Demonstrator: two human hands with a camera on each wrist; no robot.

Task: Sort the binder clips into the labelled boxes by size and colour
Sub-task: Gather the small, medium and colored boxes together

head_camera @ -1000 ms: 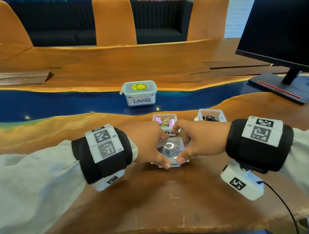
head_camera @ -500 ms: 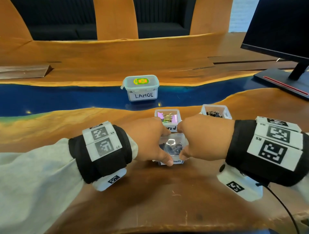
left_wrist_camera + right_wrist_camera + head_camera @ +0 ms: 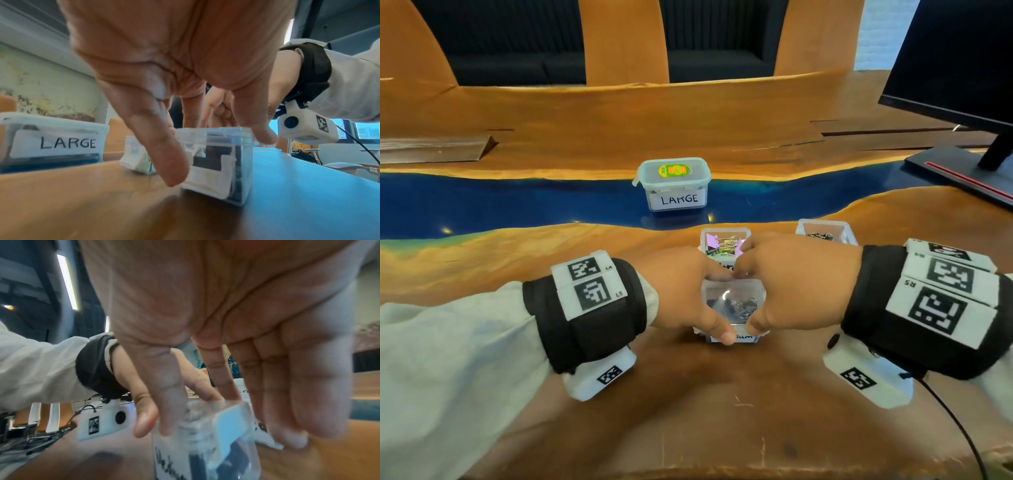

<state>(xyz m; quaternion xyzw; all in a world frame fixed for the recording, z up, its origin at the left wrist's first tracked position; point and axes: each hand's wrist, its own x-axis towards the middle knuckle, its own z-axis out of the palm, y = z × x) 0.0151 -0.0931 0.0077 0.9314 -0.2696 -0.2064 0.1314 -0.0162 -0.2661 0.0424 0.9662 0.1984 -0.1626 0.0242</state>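
A small clear box labelled Medium [image 3: 732,303] [image 3: 218,164] [image 3: 205,454] stands on the wood with dark and silver binder clips inside and a clear lid on top. My left hand [image 3: 700,301] [image 3: 191,116] grips its left side, thumb on the front edge and fingers over the far edge. My right hand [image 3: 768,301] [image 3: 224,386] grips the right side the same way. Just behind stands an open box [image 3: 725,244] of coloured clips, its label half hidden. To the right an open box [image 3: 825,233] holds black clips.
A lidded box labelled LARGE [image 3: 675,186] [image 3: 55,142] stands further back on the blue resin strip. A monitor and its stand [image 3: 959,171] occupy the far right. A cable [image 3: 955,418] runs from my right wrist camera. Chair backs line the table's far side.
Both hands have drawn closer together over the Medium box, and their fingertips now meet at its far edge. The box has stayed in place.
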